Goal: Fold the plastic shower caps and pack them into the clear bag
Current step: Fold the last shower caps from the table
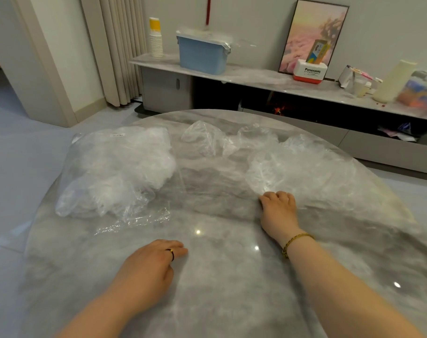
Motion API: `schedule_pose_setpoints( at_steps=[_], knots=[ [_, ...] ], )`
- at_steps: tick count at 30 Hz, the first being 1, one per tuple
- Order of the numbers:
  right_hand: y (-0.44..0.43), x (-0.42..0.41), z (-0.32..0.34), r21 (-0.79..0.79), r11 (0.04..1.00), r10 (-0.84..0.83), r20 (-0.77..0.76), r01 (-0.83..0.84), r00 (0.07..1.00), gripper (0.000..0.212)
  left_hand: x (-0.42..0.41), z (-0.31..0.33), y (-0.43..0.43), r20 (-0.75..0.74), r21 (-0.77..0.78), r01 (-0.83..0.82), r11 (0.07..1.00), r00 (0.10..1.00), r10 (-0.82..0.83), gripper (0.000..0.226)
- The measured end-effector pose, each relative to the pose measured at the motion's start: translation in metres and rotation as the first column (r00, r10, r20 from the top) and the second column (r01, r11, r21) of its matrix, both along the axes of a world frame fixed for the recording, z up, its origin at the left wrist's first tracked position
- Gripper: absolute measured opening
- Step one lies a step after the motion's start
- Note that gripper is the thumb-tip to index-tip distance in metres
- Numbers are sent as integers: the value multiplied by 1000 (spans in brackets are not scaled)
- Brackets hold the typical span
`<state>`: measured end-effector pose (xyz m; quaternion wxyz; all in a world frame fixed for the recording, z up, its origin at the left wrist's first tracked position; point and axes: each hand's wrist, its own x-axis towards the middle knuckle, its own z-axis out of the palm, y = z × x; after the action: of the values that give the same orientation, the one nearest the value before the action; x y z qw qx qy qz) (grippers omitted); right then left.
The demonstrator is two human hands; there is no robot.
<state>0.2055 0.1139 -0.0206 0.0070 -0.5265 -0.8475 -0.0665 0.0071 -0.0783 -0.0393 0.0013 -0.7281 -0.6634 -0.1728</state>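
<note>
Resting palm-down on the glossy, grey-veined round surface point(219, 289), the left hand point(151, 262) lies relaxed and holds nothing; a dark ring point(171, 254) circles one finger. The right hand point(278, 211), with a braided gold bracelet point(296, 241) at the wrist, has its fingers curled onto the near edge of a thin, crinkled shower cap point(302, 172) that spreads in a filmy mound on the right. More loose caps point(202, 139), puffed and transparent, lie behind it. On the left sits the clear bag point(114, 167), bulging with crumpled white plastic, its wrinkled open mouth point(134, 220) lying flat toward the person.
</note>
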Motion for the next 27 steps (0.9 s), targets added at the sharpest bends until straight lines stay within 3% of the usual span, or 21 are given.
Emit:
schedule_pose_setpoints(
  at_steps=[3,5,8,12,14,18,20,22,24,25,27],
  knots=[
    [-42,6,-4,140,966,236,-121,-219,964,38,4,4,-2,-8,46,11,999,1000,-10,42],
    [-73,15,-4,101,930,367,-194,-354,910,30,9,8,-2,18,57,13,998,1000,-14,46],
    [-116,32,-3,31,844,522,-281,-536,805,38,18,11,-6,9,101,36,994,999,-38,55],
    [-150,47,1,2,773,564,-460,-635,686,39,37,9,-12,-95,77,150,986,985,-143,87],
    [-163,52,0,42,782,550,-515,-622,657,33,46,11,-14,-117,30,207,978,972,-203,76],
    [-175,53,-1,127,827,540,-452,-548,710,42,51,19,-16,-90,-35,282,959,954,-284,23],
    [-171,52,0,150,869,474,-523,-471,708,44,50,16,-19,-32,-83,260,962,964,-264,22],
    [-164,53,0,95,948,288,-660,-303,694,46,47,19,-23,-5,-121,226,967,974,-228,38],
    [-152,57,0,-99,993,-33,-750,-62,661,51,46,20,-26,47,-115,215,970,976,-211,82],
    [-146,60,0,-236,971,-199,-745,27,637,55,44,20,-30,86,-188,187,964,981,-173,110],
    [-138,62,4,-440,892,-424,-728,108,539,61,44,24,-32,126,-319,162,934,984,-127,135]
  ],
)
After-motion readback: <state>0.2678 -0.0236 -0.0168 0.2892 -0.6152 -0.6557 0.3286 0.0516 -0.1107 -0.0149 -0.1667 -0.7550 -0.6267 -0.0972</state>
